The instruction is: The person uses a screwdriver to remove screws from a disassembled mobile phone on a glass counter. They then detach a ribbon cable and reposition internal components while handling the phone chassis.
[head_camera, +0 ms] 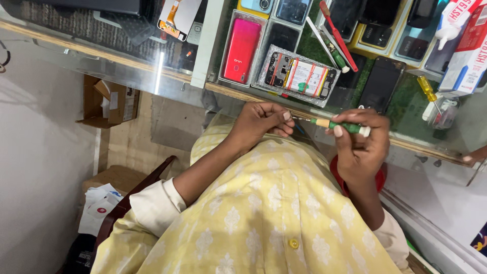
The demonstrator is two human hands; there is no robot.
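Note:
My right hand (361,149) grips a small screwdriver (339,126) with a green handle and white end cap, held level just in front of my chest. Its thin metal shaft points left into my left hand (261,122), whose fingers are pinched shut around the tip. Whether a small part sits between those fingers is hidden. Both hands hover at the near edge of the glass counter (167,76), above my yellow patterned shirt (264,218). Just beyond them on the counter lies an opened phone (300,76) with its back off, circuit board and battery showing.
On the counter are a red phone (242,43) in a clear tray, several black phones (381,83), a red-handled tool (339,38), a yellow-handled screwdriver (427,90) and a red and white box (469,56). A cardboard box (109,101) and a wooden chair arm (137,195) are lower left.

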